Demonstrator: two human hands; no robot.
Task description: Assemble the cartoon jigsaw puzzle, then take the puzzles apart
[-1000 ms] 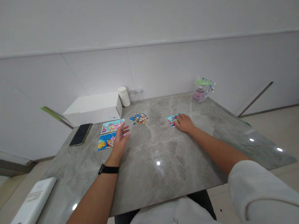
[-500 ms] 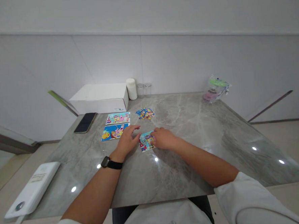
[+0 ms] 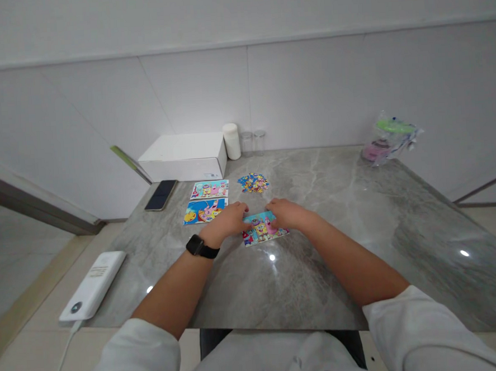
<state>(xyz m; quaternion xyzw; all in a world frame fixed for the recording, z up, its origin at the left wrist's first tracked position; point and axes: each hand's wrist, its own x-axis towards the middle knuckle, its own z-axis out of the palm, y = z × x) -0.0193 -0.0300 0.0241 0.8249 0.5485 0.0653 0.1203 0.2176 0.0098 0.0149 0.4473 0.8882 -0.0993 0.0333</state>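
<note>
A small cartoon puzzle card lies flat on the grey marble table in front of me. My left hand, with a black watch on the wrist, rests on the card's left edge with fingers curled down onto it. My right hand presses on the card's upper right edge, fingers bent over it. Two more cartoon cards lie side by side just left of my left hand. A heap of loose coloured puzzle pieces sits behind the card.
A white box, a white jar and two clear glasses stand at the back wall. A dark phone lies at the left. A white power bank sits at the near left edge. A plastic bag rests far right.
My right hand has drawn the card from the table's right side to the middle in front of me. My left hand has left the two cards and come onto this one.
</note>
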